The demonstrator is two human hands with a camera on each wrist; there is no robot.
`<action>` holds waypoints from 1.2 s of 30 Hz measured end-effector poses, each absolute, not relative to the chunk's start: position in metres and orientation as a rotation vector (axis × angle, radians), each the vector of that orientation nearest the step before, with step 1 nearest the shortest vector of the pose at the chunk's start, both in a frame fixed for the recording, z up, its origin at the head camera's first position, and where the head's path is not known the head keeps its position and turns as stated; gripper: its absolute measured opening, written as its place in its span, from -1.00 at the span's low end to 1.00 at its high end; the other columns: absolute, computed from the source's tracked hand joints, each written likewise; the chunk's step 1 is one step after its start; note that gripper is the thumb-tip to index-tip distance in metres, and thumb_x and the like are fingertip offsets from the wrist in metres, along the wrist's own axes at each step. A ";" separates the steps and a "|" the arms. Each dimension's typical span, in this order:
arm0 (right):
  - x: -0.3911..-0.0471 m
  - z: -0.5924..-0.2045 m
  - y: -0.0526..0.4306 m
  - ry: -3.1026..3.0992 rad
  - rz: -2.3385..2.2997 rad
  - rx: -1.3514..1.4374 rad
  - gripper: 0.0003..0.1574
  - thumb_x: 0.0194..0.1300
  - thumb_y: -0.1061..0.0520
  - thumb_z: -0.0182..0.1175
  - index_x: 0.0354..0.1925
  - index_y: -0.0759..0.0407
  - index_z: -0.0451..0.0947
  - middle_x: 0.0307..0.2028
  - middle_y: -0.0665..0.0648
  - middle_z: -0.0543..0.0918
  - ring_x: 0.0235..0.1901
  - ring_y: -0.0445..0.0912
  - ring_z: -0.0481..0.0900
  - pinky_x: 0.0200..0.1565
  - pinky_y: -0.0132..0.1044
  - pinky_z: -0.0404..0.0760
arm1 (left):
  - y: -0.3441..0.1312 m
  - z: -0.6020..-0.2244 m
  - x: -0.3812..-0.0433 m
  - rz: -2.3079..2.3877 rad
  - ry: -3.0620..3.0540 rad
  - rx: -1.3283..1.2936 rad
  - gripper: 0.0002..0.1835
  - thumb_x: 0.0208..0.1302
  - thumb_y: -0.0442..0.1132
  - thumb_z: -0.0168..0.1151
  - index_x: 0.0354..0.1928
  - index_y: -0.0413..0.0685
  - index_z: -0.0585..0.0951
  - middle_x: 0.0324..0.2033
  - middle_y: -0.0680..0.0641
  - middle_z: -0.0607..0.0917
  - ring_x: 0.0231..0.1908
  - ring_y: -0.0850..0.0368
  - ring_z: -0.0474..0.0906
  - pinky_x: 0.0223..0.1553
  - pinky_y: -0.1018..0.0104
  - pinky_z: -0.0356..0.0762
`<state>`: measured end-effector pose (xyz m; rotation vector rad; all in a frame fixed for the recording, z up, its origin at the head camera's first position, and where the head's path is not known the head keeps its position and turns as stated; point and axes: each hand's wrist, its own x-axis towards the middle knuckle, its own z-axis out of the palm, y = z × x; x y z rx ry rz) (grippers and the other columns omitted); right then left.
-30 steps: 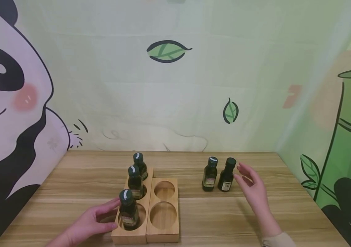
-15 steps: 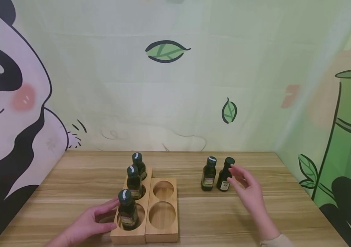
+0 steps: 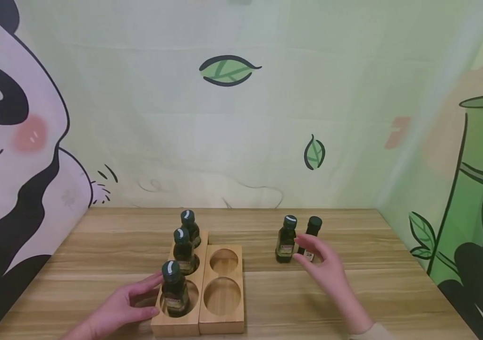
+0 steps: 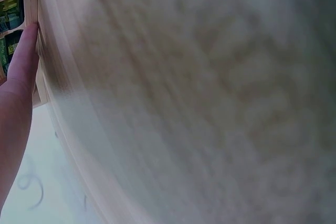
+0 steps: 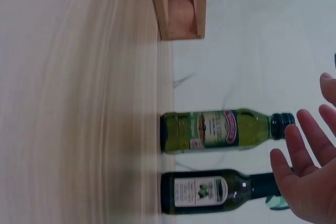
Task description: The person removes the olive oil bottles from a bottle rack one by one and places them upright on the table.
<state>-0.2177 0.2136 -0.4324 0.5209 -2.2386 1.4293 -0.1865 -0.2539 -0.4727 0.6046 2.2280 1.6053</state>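
My left hand (image 3: 124,302) rests its straight fingers and thumb against the left side of a wooden bottle holder (image 3: 177,327). Three small dark bottles with green caps stand in its round hollows: a front one (image 3: 175,295), a middle one (image 3: 184,255) and a back one (image 3: 191,229). My right hand (image 3: 324,264), fingers apart and holding nothing, is beside a glass bottle (image 3: 285,243) with green contents. Behind that hand, partly hidden, stands a slimmer dark-necked bottle (image 3: 314,224). In the right wrist view both bottles' labels show.
Against the holder's right side sits a second wooden block (image 3: 222,326) with two round hollows. The wood-grain table (image 3: 266,302) ends at a pale green cloth backdrop (image 3: 160,141) printed with pandas, leaves and bamboo.
My right hand has moved left, passing in front of the slim bottle towards the other standing bottle. My left hand stays at the holder.
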 end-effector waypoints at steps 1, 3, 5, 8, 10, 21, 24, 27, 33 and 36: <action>-0.218 -0.432 0.211 -2.238 1.437 0.537 -0.45 0.14 0.32 0.43 0.13 0.29 0.56 -0.02 0.19 0.71 0.01 -0.03 0.64 0.07 -0.52 0.47 | -0.254 -0.472 -0.187 1.610 2.218 0.597 -0.28 0.32 -0.27 0.30 0.45 -0.30 0.24 0.45 -0.42 0.09 0.29 -0.48 0.24 0.08 0.51 0.39; -0.218 -0.433 0.207 -2.241 1.443 0.568 -0.44 0.14 0.34 0.42 0.13 0.28 0.56 -0.02 0.19 0.71 0.01 -0.01 0.64 0.07 -0.50 0.48 | -0.254 -0.472 -0.187 1.611 2.210 0.589 -0.27 0.33 -0.28 0.30 0.45 -0.31 0.24 0.45 -0.43 0.08 0.29 -0.50 0.23 0.07 0.51 0.40; -0.218 -0.434 0.203 -2.248 1.448 0.590 -0.43 0.15 0.33 0.42 0.14 0.27 0.55 -0.02 0.17 0.71 0.02 -0.01 0.64 0.07 -0.46 0.49 | -0.255 -0.472 -0.187 1.614 2.199 0.570 -0.27 0.33 -0.28 0.30 0.45 -0.30 0.23 0.45 -0.42 0.06 0.30 -0.50 0.21 0.06 0.52 0.41; -0.218 -0.435 0.196 -2.262 1.454 0.598 -0.42 0.15 0.30 0.43 0.16 0.19 0.56 -0.01 0.13 0.71 0.03 0.00 0.64 0.09 -0.35 0.53 | -0.255 -0.472 -0.187 1.609 2.208 0.567 -0.26 0.32 -0.27 0.31 0.45 -0.30 0.23 0.45 -0.42 0.07 0.30 -0.50 0.21 0.06 0.53 0.41; -0.218 -0.436 0.192 -2.267 1.467 0.612 -0.43 0.16 0.27 0.43 0.15 0.17 0.57 0.00 0.12 0.71 0.03 -0.02 0.64 0.09 -0.25 0.55 | -0.255 -0.472 -0.187 1.608 2.211 0.571 -0.27 0.32 -0.27 0.31 0.46 -0.29 0.24 0.45 -0.41 0.07 0.30 -0.50 0.22 0.06 0.53 0.41; -0.218 -0.439 0.163 -2.332 1.498 0.674 -0.35 0.15 0.29 0.43 0.22 0.13 0.53 0.05 0.06 0.69 0.08 -0.06 0.60 0.15 -0.17 0.52 | -0.255 -0.475 -0.187 1.611 2.221 0.601 -0.27 0.31 -0.28 0.31 0.44 -0.34 0.24 0.44 -0.43 0.08 0.29 -0.50 0.22 0.08 0.53 0.35; -0.217 -0.438 0.154 -2.366 1.511 0.670 -0.31 0.14 0.26 0.44 0.25 0.10 0.51 0.06 0.05 0.69 0.10 -0.07 0.58 0.17 -0.10 0.50 | -0.254 -0.474 -0.187 1.598 2.237 0.602 -0.27 0.31 -0.27 0.32 0.44 -0.33 0.25 0.44 -0.43 0.10 0.29 -0.49 0.24 0.08 0.54 0.35; -0.216 -0.437 0.145 -2.379 1.525 0.707 -0.28 0.14 0.22 0.45 0.27 0.10 0.49 0.08 0.07 0.67 0.12 -0.06 0.57 0.21 -0.07 0.45 | -0.254 -0.474 -0.187 1.593 2.240 0.602 -0.27 0.31 -0.26 0.32 0.44 -0.33 0.25 0.44 -0.43 0.10 0.29 -0.49 0.24 0.08 0.54 0.34; -0.215 -0.435 0.127 -2.384 1.549 0.782 -0.25 0.15 0.22 0.44 0.30 0.12 0.45 0.11 0.03 0.65 0.14 -0.07 0.55 0.24 -0.09 0.42 | -0.254 -0.474 -0.187 1.591 2.249 0.604 -0.27 0.31 -0.26 0.32 0.43 -0.34 0.25 0.44 -0.43 0.10 0.28 -0.46 0.26 0.08 0.53 0.34; -0.215 -0.434 0.117 -2.381 1.564 0.818 -0.24 0.15 0.24 0.43 0.31 0.11 0.45 0.12 0.03 0.64 0.14 -0.07 0.54 0.25 -0.07 0.42 | -0.255 -0.474 -0.188 1.594 2.246 0.620 -0.28 0.32 -0.27 0.31 0.43 -0.35 0.25 0.43 -0.44 0.11 0.27 -0.46 0.27 0.09 0.52 0.35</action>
